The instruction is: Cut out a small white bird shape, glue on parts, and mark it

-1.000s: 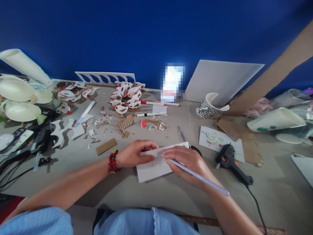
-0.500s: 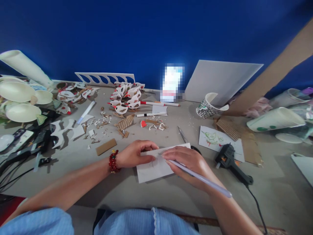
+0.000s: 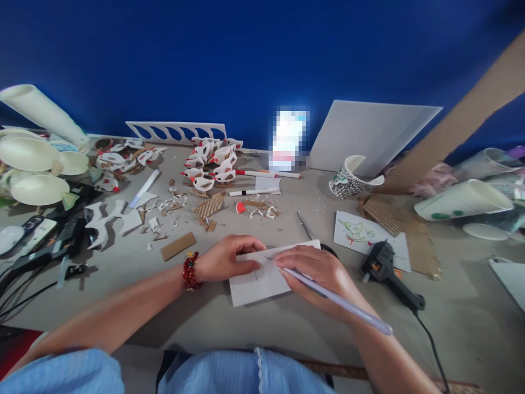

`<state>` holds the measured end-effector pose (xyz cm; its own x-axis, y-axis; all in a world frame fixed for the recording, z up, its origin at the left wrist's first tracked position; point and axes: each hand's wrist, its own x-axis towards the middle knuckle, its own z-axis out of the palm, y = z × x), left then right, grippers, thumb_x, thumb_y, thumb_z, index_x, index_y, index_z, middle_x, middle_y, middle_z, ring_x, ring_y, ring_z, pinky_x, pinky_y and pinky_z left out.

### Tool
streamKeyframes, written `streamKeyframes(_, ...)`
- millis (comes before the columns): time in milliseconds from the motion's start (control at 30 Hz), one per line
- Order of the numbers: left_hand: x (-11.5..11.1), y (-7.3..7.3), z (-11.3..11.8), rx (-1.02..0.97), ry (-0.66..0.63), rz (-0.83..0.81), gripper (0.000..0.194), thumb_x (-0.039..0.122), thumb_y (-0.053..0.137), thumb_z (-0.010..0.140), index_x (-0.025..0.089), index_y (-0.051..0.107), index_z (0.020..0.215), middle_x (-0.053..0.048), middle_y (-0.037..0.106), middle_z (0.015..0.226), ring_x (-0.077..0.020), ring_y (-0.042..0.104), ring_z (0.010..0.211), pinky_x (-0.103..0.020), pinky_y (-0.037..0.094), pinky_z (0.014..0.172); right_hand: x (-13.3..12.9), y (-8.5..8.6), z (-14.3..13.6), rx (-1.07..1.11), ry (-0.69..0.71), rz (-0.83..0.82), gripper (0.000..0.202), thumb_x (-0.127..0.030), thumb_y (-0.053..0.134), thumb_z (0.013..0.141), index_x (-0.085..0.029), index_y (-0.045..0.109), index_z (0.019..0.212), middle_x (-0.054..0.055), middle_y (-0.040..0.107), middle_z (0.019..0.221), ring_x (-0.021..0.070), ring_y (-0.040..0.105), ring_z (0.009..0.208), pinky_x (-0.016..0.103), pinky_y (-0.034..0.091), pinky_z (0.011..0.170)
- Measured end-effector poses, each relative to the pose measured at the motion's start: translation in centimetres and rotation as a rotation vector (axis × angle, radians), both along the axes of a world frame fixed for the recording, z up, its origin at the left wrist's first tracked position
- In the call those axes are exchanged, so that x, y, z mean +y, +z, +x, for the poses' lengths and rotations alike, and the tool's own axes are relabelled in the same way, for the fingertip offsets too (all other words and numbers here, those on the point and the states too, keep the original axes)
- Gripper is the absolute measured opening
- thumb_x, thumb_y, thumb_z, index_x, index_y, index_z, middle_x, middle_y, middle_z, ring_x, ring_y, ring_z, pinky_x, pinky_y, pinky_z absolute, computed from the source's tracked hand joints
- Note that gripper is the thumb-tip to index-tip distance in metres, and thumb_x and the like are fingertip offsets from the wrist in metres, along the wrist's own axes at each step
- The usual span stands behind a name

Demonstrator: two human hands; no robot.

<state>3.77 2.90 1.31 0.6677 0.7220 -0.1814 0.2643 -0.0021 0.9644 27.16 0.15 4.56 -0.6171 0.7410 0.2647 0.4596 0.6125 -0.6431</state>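
My right hand (image 3: 314, 265) grips the pale purple pen (image 3: 337, 299), which slants near and right from the white card (image 3: 248, 293). My left hand (image 3: 225, 258) pinches the card's left side.

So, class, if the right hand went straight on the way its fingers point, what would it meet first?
The right hand would most likely meet the left hand, just ahead on the white card; depth is hard to judge from this one view.

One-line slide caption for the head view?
The left hand grips a white sheet while the right hand holds a lavender pen over it, a glue gun lying nearby.
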Motion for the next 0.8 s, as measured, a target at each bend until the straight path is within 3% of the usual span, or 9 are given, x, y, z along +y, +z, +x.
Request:
streamKeyframes(433,-0.1,0.0,0.0,0.016,-0.001,0.004,0.023,0.025,0.061,0.082,0.016,0.059,0.103,0.002,0.060,0.078,-0.0103,0.051,0.068,-0.018,0.040,0.061,0.0,-0.2,0.0,-0.004,-0.007,0.001,0.020,-0.017,0.050,0.088,-0.020,0.065,0.101,0.007,0.072,0.098,0.0193,0.067,0.093,0.030,0.052,0.082)
streamKeyframes(800,-0.1,0.0,0.0,0.036,0.002,0.006,0.024,0.023,0.060,0.082,0.017,0.060,0.105,0.001,0.061,0.081,-0.0110,0.053,0.070,-0.019,0.042,0.063,-0.1,0.9,0.3,0.036,-0.011,0.048,0.018,-0.014,0.050,0.086,-0.020,0.065,0.094,0.007,0.073,0.092,0.0185,0.067,0.085,0.030,0.054,0.076)
